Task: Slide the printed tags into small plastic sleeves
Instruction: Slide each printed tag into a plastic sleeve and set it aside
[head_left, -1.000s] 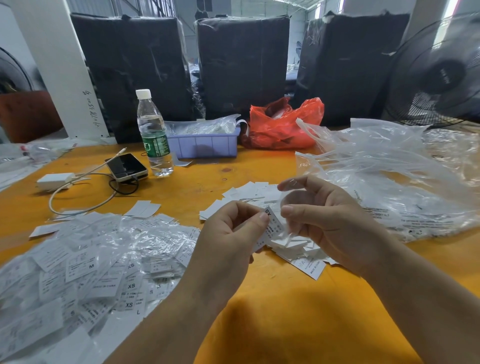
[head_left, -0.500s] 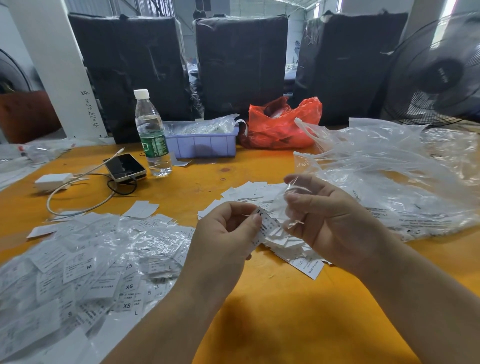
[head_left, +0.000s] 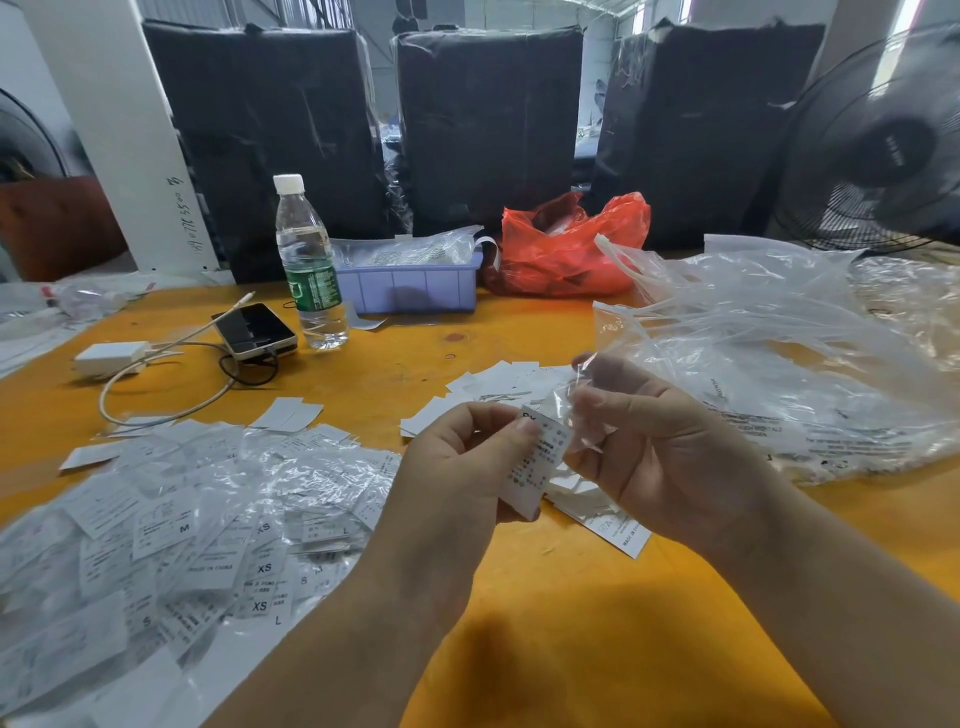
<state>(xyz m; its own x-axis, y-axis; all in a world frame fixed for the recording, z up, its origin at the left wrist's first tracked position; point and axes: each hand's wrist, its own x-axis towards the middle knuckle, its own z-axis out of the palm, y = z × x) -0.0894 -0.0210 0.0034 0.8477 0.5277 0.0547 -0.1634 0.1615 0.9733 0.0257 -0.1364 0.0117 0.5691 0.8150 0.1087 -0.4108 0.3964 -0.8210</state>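
My left hand (head_left: 457, 467) pinches a white printed tag (head_left: 535, 462) between thumb and fingers, above the yellow table (head_left: 571, 623). Just to its right, my right hand (head_left: 660, 447) pinches a small clear plastic sleeve (head_left: 574, 410) at the tag's upper edge. The tag's top end touches the sleeve; I cannot tell how far it is inside. A loose pile of bare white tags (head_left: 498, 384) lies behind and under my hands. Several sleeved tags (head_left: 197, 530) are heaped at the left.
A heap of clear plastic bags (head_left: 779, 374) fills the right side. At the back stand a water bottle (head_left: 309, 265), a phone (head_left: 254, 330) with charger cable, a purple bin (head_left: 410, 286), a red bag (head_left: 566, 249) and a fan (head_left: 878, 150).
The right hand has opened the sleeve and brought it onto the tag's top end. The left hand turned the tag more upright and shifted slightly.
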